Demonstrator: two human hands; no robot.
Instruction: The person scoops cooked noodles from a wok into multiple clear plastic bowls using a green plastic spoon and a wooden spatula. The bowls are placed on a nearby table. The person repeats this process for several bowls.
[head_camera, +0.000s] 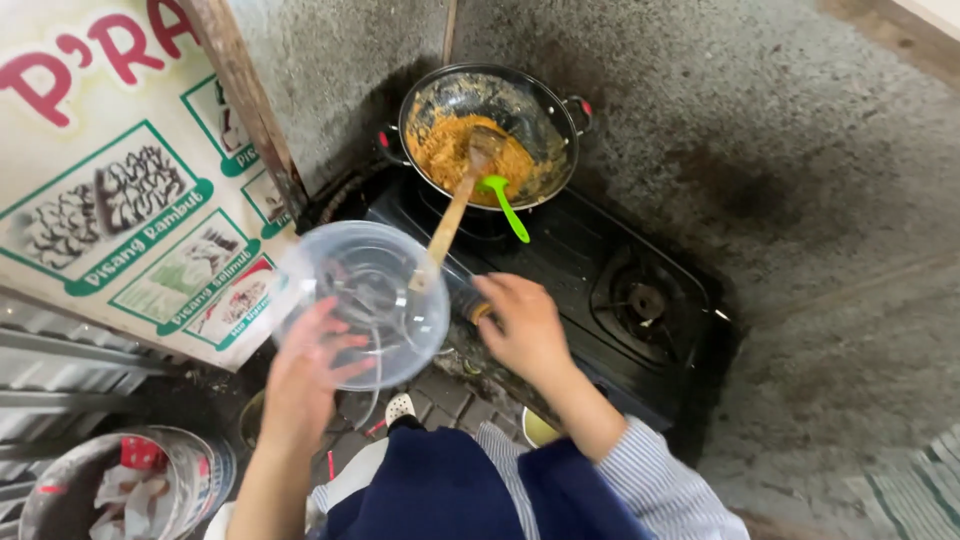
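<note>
My left hand (305, 385) holds a clear plastic bowl (365, 300) tilted up in front of me, fingers spread across its underside. My right hand (525, 325) rests at the front edge of a black two-burner stove (590, 265), fingers curled at a knob near its front left. A black wok (490, 135) sits on the left burner with orange-yellow crumbly food in it. A wooden spatula (455, 205) leans in the wok, its handle pointing toward me. A green-handled utensil (505, 205) lies over the wok's rim.
A printed banner with food pictures (120, 190) leans at the left against a wooden post. A metal bucket with scraps (125, 490) stands at the lower left. The stove's right burner (645, 300) is bare. Rough concrete floor (800, 150) surrounds the stove.
</note>
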